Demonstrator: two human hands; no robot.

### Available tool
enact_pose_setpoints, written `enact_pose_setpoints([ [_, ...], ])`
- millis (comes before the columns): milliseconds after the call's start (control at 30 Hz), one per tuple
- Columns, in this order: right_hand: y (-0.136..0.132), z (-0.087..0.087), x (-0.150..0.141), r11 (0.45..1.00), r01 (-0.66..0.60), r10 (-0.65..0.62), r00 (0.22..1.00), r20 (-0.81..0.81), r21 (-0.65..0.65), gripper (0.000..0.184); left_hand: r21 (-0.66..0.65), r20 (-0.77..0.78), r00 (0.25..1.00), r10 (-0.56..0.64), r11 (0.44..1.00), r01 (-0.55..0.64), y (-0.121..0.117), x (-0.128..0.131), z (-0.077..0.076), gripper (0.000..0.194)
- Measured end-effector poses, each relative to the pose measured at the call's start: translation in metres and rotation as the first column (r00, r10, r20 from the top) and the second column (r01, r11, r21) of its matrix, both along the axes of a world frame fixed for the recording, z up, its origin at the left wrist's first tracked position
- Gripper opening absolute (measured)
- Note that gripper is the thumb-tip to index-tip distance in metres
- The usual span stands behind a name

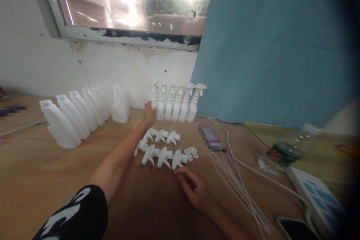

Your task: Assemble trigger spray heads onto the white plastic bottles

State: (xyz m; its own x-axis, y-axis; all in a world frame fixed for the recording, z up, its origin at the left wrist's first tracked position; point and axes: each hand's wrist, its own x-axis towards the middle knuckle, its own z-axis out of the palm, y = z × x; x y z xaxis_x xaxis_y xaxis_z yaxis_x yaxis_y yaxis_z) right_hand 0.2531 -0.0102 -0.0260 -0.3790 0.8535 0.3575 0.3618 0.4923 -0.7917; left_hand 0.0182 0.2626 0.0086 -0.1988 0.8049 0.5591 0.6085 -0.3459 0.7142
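My left hand (150, 113) reaches to the back of the table, its fingers closed around the lower part of the leftmost white spray bottle (155, 95). More white spray bottles (176, 107) with trigger heads stand upright in a row just right of it. My right hand (195, 189) is low at the front, fingers loosely curled with a gap to the thumb. Its fingertips are at the nearest white trigger head (177, 159), and I see nothing held in them. Several loose trigger heads (161, 135) lie in two rows between the hands, with small white rings (192, 152) beside them.
Headless white bottles (66, 125) stand in a slanting row at left, another bottle (120, 105) nearer the wall. To the right are thin white tubes (242, 195), a blurred-out phone-like item (211, 138), a clear drink bottle (289, 152), a white box (315, 195) and a phone (295, 228).
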Motion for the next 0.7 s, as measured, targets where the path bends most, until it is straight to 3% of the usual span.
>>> enact_pose_setpoints([
  [200,0.001,0.005,-0.002,0.996,-0.060,0.052,0.991,0.126,0.068,0.019,-0.013,-0.018,1.000,0.022,1.000,-0.023,0.011,0.012,-0.001,0.060],
  [467,0.005,0.006,-0.003,0.999,0.038,-0.038,0.999,0.010,0.037,0.017,-0.095,-0.149,0.987,-0.068,0.994,0.054,0.005,-0.001,-0.007,0.086],
  [600,0.012,0.003,0.003,0.980,0.189,-0.184,0.980,-0.080,0.059,0.019,-0.065,-0.225,0.967,-0.123,0.992,0.111,-0.018,-0.017,0.001,0.082],
  [700,0.022,0.002,0.012,0.942,0.308,-0.297,0.950,-0.096,0.135,0.017,-0.019,-0.293,0.938,-0.184,0.982,0.186,-0.060,-0.030,0.006,0.066],
])
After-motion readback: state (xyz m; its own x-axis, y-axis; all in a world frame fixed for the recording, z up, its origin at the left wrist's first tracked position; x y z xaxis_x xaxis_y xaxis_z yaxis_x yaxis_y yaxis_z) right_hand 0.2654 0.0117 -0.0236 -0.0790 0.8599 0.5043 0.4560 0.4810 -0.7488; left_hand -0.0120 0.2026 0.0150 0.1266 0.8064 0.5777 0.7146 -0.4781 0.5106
